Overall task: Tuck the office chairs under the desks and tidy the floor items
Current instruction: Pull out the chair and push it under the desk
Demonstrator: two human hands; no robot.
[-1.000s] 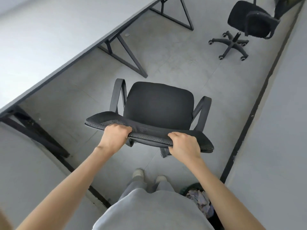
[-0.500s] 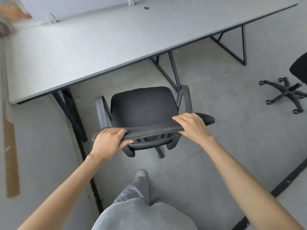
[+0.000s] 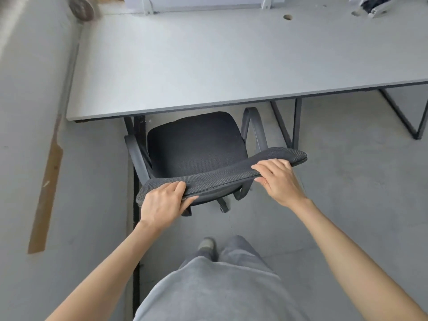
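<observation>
We grip the top of the chair's backrest (image 3: 222,177) with both hands: left hand (image 3: 162,202) curled over its edge, thumb beneath; right hand (image 3: 278,179) with fingers laid over the top, thumb under. Beyond our fingers, the seat (image 3: 196,144) sits just at the desk (image 3: 231,66) edge. Next, we judge, comes a straight push under. We count one chair, one desk.

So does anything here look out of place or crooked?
The black chair sits askew to the desk edge and mostly out from under it. Both hands, left and right, grip its backrest. Nothing looks spilled or broken.
</observation>
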